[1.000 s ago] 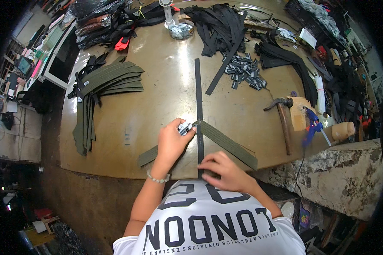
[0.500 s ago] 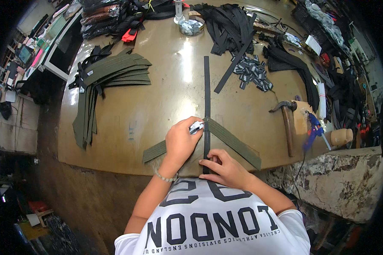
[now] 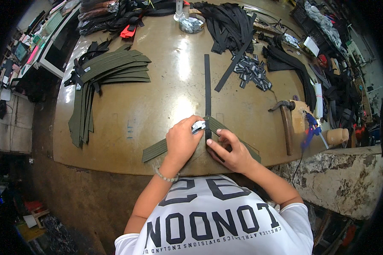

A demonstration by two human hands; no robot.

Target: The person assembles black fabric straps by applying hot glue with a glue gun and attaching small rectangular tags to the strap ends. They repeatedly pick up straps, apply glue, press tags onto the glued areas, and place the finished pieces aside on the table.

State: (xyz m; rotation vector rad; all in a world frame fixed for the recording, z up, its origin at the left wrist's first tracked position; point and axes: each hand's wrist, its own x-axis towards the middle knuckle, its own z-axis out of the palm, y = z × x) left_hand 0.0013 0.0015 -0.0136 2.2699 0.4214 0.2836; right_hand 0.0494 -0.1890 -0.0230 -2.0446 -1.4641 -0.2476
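Low in the middle of the frame, I see my left hand (image 3: 182,142) with its fingers closed around a small silver-and-white tool (image 3: 198,126), its tip against the black strap (image 3: 207,91) running up the brown table (image 3: 157,102). My right hand (image 3: 230,151) lies open, fingertips pressing the olive webbing strip (image 3: 157,149) just beside the strap. A hammer (image 3: 285,121) lies at right.

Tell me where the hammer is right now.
In the head view, the hammer lies on the worktable to the person's right, just beyond the right hand, with a blue-handled tool beside it near the table's right edge.
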